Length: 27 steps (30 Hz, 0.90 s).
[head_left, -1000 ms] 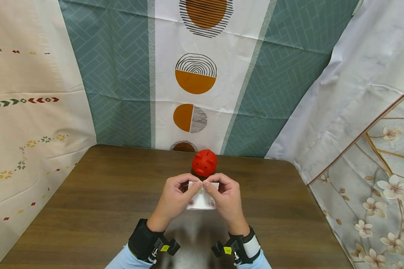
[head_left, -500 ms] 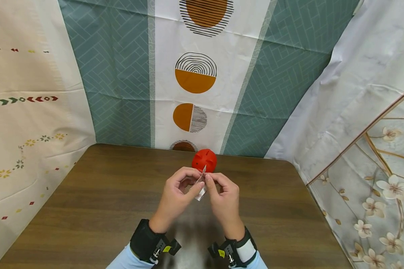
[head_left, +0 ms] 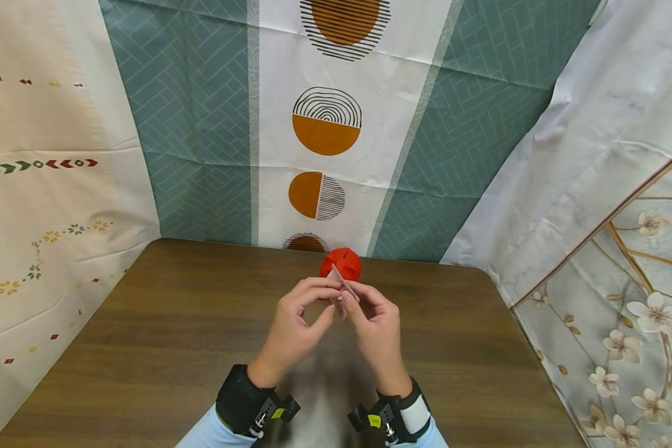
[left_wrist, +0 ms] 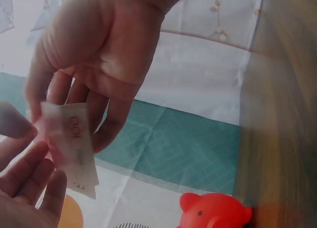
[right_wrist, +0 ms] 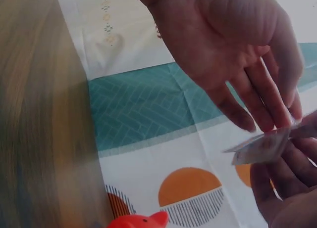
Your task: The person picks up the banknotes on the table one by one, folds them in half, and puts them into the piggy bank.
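Observation:
Both hands meet over the table around a folded pinkish banknote, creased into a tilted V. My right hand pinches it between thumb and index finger. The left hand has its fingertips on the other side of the note, the thumb low near its flap. In the left wrist view the banknote shows a printed number, with the right hand's palm behind. The right wrist view shows the left hand above the note's thin edge. Just beyond the hands stands a red piggy bank, partly hidden.
A brown wooden table lies under the hands. Patterned cloth hangs behind it, a cream cloth at the left and a white floral cloth at the right. Black camera straps circle the wrists.
The banknote was held flat facing the head camera, then turned edge-on and folded, and now stands raised as a V. The hands have shifted slightly around it; the piggy bank has not moved.

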{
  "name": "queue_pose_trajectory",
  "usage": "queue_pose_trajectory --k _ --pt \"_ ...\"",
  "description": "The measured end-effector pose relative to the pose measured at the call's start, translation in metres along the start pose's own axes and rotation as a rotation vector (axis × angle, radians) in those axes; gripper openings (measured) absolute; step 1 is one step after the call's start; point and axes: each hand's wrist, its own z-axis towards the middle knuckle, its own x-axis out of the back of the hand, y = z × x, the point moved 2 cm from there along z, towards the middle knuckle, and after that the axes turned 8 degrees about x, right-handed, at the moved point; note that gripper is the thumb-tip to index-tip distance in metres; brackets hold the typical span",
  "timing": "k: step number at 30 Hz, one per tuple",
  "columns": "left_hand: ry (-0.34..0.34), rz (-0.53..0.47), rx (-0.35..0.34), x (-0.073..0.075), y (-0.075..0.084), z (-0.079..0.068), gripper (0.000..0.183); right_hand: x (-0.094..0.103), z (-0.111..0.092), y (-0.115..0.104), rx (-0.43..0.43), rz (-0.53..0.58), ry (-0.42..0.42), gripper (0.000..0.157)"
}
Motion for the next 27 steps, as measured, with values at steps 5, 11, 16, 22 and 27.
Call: queue_pose_trajectory --k 5,11,16,22,27 --pt "0.084 0.036 0.027 0.0058 0.0 0.0022 0.025 0.005 0.0011 0.0014 -0.018 -0.011 0.01 0.019" --pt "0.125 -0.023 0.163 0.0075 -0.0008 0.0021 0.039 0.0068 0.0011 0.0003 -0.037 0.018 -0.043 0.015" --pt "0.033 -0.09 0.261 0.0038 -0.0015 -0.0007 0.017 0.0051 0.0002 0.0005 -0.041 0.047 -0.07 0.013" --pt "0.028 -0.098 0.266 0.0004 -0.0018 -0.0021 0.007 0.0017 -0.0015 0.0015 -0.046 0.027 -0.01 0.009" --pt "0.029 -0.085 0.253 0.0007 -0.0003 -0.0023 0.004 -0.0016 -0.0028 -0.0001 -0.025 0.007 -0.015 0.008"
